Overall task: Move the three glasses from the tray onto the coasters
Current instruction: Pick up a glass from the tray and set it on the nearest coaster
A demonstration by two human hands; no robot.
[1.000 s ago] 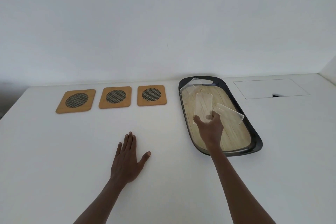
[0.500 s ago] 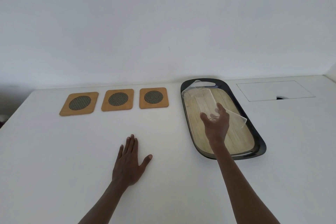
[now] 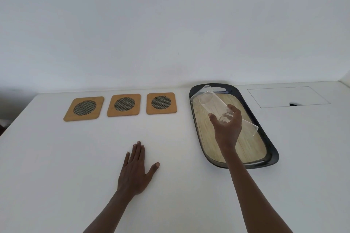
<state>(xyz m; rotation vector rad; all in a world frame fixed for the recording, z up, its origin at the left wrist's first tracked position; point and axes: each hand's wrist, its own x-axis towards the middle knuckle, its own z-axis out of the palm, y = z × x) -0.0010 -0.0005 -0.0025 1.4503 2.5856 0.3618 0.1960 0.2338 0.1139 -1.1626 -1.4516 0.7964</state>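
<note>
A dark oval tray (image 3: 269, 149) with a wooden floor lies on the white table at the right. My right hand (image 3: 227, 128) is shut on the base of a clear glass (image 3: 212, 103), lifted and tilted with its mouth pointing away to the left. A second glass (image 3: 250, 128) lies on its side on the tray, just right of my hand. A third glass (image 3: 198, 91) lies at the tray's far end, partly behind the held one. Three wooden coasters with dark mesh rounds sit in a row: left (image 3: 84, 108), middle (image 3: 124, 104), right (image 3: 161, 103). My left hand (image 3: 137, 168) rests flat on the table, fingers apart.
A rectangular flap with a small dark notch (image 3: 288, 96) is set flush into the table right of the tray. A plain wall rises behind the table's far edge. The table's left edge runs diagonally at the far left.
My right hand has closed on the middle glass and raised it off the tray, tipping its mouth up and to the left. My left hand has stayed flat.
</note>
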